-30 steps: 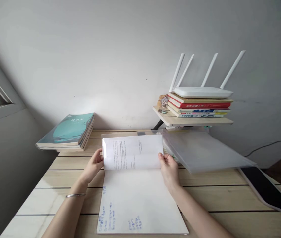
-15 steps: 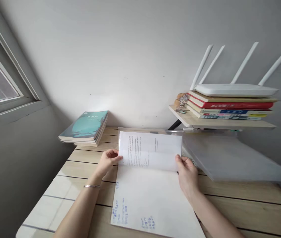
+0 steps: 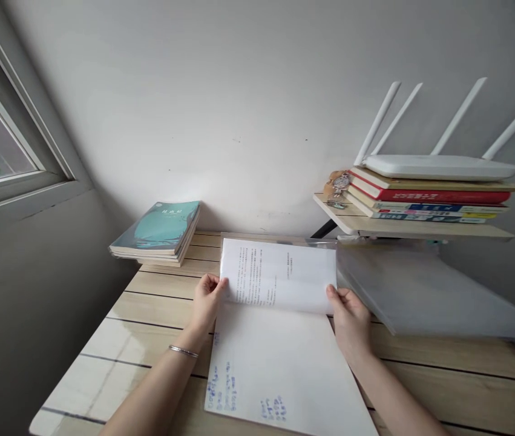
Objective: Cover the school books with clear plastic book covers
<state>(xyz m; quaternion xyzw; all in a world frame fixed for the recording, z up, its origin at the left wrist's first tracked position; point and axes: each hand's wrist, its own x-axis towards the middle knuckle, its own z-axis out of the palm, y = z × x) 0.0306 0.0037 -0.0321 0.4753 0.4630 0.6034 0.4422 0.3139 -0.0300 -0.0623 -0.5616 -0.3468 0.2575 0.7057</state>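
A printed paper sheet [image 3: 279,272] shows at the top of a clear plastic sleeve [image 3: 279,241] on the table. Its lines of text run sideways. Below it spreads a white sheet [image 3: 279,351] with blue handwriting at its lower end; whether that sheet also lies inside plastic I cannot tell. My left hand [image 3: 208,300] pinches the left edge of the sleeve and printed paper, thumb on top. At the opposite edge my right hand [image 3: 351,315] grips in the same way. Fingers under both edges are hidden.
Several stacked books [image 3: 161,227] sit at the back left, against the wall. On the right, a low shelf [image 3: 420,227] carries piled books [image 3: 425,197], a white router [image 3: 439,165] with antennas and a small figure charm [image 3: 339,181]. Beneath it lies a translucent folder [image 3: 425,297].
The view has shifted slightly. My left hand has come in closer to the sleeve's left edge, its thumb now over that edge. The right hand keeps its grip.
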